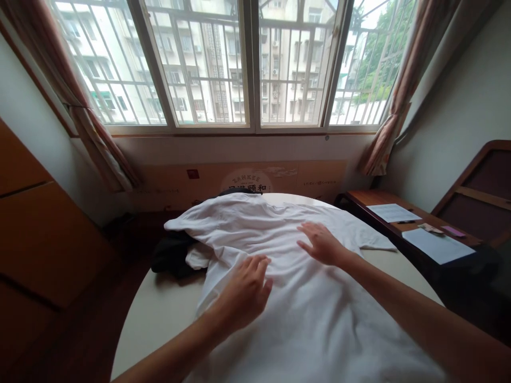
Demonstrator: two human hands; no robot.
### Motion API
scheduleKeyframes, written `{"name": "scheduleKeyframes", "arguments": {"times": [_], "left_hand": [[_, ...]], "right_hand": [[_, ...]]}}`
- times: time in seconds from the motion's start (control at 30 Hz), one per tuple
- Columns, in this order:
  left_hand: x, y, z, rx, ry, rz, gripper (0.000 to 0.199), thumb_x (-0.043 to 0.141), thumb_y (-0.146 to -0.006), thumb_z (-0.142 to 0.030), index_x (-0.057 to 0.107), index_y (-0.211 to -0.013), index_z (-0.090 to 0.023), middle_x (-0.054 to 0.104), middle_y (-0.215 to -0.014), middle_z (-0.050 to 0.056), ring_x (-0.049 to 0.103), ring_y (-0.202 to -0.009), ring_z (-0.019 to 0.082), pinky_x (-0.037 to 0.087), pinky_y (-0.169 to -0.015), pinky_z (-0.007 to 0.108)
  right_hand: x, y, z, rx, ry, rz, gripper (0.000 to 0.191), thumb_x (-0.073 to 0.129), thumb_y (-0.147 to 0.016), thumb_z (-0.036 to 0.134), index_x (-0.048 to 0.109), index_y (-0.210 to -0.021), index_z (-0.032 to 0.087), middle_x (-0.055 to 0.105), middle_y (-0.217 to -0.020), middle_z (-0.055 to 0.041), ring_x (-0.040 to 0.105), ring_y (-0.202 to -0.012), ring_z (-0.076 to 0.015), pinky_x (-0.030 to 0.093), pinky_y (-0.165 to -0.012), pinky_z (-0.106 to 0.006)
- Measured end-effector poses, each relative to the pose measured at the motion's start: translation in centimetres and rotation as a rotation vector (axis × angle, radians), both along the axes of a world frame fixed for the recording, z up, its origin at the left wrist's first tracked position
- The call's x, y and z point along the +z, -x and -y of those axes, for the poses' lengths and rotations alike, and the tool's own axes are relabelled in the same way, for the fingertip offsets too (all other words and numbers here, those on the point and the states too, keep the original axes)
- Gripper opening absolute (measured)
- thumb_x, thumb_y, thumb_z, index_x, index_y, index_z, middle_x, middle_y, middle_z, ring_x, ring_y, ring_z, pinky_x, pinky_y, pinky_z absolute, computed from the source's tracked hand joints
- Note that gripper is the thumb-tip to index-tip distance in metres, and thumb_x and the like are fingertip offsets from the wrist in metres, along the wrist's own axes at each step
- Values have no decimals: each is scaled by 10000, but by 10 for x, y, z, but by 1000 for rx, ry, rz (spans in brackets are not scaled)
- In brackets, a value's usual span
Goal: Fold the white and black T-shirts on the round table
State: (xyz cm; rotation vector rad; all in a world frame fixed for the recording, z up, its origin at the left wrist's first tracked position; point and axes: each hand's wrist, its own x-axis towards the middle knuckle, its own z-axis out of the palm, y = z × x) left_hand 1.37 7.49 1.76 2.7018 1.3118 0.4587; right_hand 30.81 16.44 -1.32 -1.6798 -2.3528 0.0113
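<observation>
A white T-shirt (pixel 279 234) lies spread over a round white table (pixel 159 319), its cloth wrinkled and its near end running out of the bottom of the view. Over the shirt's left middle is my left hand (pixel 247 290), fingers loosely bent and apart, with nothing seen in it. Farther up and to the right, my right hand (pixel 319 243) is stretched out flat over the cloth, thumb and fingers apart. Whether either palm presses on the fabric is hard to tell. One sleeve points to the far left, the other to the right.
Dark clothing (pixel 171 255) with a whitish piece is bunched at the table's left edge. To the right, a wooden side table (pixel 359 198) bears paper sheets (pixel 393 213), a pen and a pink slip (pixel 453 231). Beyond stand a printed cardboard panel (pixel 319 181) and a barred window.
</observation>
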Motion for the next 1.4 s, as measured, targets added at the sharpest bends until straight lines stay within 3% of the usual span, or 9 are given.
{"name": "scheduleKeyframes", "arguments": {"times": [0.1, 0.27, 0.5, 0.7, 0.83, 0.97, 1.1, 1.23, 1.4], "left_hand": [[-5, 12, 42, -103, 145, -25, 576, 461, -1028, -368, 449, -1584, -219, 494, -1602, 135, 465, -1470, 317, 415, -1211, 509], [-22, 28, 80, -160, 226, -63, 824, 541, -997, -490, 162, -1700, -290, 211, -1731, 107, 229, -1596, 356, 269, -1283, 596], [-37, 50, 103, -62, 203, -41, 963, 579, -929, -674, 113, -1697, -329, 265, -1711, 111, 250, -1582, 396, 265, -1269, 641], [2, 46, 34, 195, 24, 51, 678, 383, -1041, -554, 416, -1607, -182, 449, -1633, 157, 411, -1521, 315, 351, -1243, 524], [23, 32, -40, 330, -64, -26, 664, 446, -1018, -482, 452, -1570, -113, 407, -1647, 207, 402, -1520, 355, 339, -1231, 520], [7, 16, -87, 413, 3, -158, 665, 485, -992, -466, 495, -1543, -94, 422, -1631, 226, 387, -1525, 371, 319, -1235, 496], [-20, 9, -96, 447, -82, -192, 713, 449, -979, -468, 454, -1565, -60, 387, -1652, 226, 316, -1561, 350, 241, -1272, 492], [-29, 8, -90, 449, -89, -184, 775, 436, -971, -505, 403, -1591, -42, 353, -1669, 227, 283, -1577, 347, 193, -1294, 474], [-25, 8, -85, 331, -83, -141, 800, 458, -970, -500, 345, -1620, -47, 265, -1708, 212, 190, -1607, 349, 127, -1311, 498]], "right_hand": [[-8, 22, 33, 168, 116, -17, 688, 413, -1035, 625, 428, -1613, 252, 364, -1693, -113, 282, -1581, -303, 152, -1284, -525], [-15, 30, 39, 166, 181, -17, 760, 373, -1036, 661, 308, -1671, 249, 186, -1750, -110, 148, -1621, -301, 75, -1290, -551], [-12, 28, 40, 195, 198, -31, 790, 411, -1019, 675, 277, -1680, 262, 164, -1755, -99, 115, -1626, -302, 48, -1290, -555], [-2, 10, 26, 172, 232, -266, 675, 327, -1058, 590, 368, -1647, 262, 371, -1693, -54, 303, -1577, -265, 184, -1293, -483], [0, -37, -4, -178, 78, -304, 634, 267, -1073, 458, 410, -1621, 174, 442, -1653, -98, 374, -1542, -235, 279, -1260, -398], [-18, -76, -18, -491, 191, -61, 658, 337, -1059, 470, 356, -1638, 158, 302, -1715, -151, 228, -1600, -307, 172, -1265, -584], [-27, -91, -16, -545, 234, -37, 676, 319, -1042, 547, 332, -1652, 254, 220, -1745, -136, 190, -1597, -389, 164, -1193, -744], [-12, -72, -28, -633, 258, -58, 614, 331, -1014, 513, 516, -1546, 270, 380, -1673, -165, 292, -1522, -510, 175, -1106, -842], [-3, -17, -69, -405, 191, -92, 695, 291, -1046, 539, 315, -1659, 213, 208, -1751, -117, 153, -1610, -335, 129, -1249, -653]]}}
